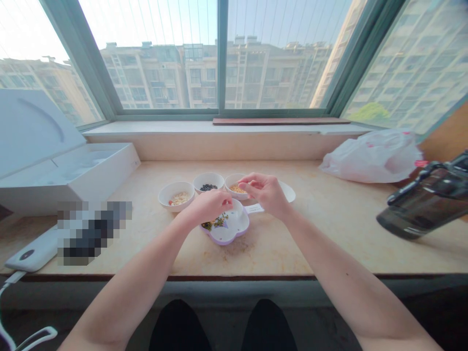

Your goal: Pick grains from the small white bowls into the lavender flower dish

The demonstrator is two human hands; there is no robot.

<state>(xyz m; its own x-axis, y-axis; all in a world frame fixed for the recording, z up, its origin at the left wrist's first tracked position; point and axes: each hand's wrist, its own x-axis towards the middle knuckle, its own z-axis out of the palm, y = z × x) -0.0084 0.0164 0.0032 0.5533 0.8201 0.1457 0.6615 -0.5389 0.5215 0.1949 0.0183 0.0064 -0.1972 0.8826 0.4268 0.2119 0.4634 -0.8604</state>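
Observation:
My left hand (212, 207) hangs over the upper left of a white, lobed plate with a purple rim (239, 228). Its fingers are curled together, and whatever they hold cannot be seen. Green and yellow bits (215, 222) lie on the left part of that plate, partly under the hand. Above a white bowl of yellow grains (234, 188), my right hand (266, 193) has its thumb and fingers closed in a pinch; anything between them is too small to name. A bowl of black beans (208, 187) and a bowl of pale flakes with a red bit (180, 198) stand to the left.
Behind my right hand, a white dish (288, 191) and a white label (255, 208) partly show. An open white box (102, 168) and a white power bank (34, 251) are at left. At right are a plastic bag (369, 156) and a dark jug (420, 204).

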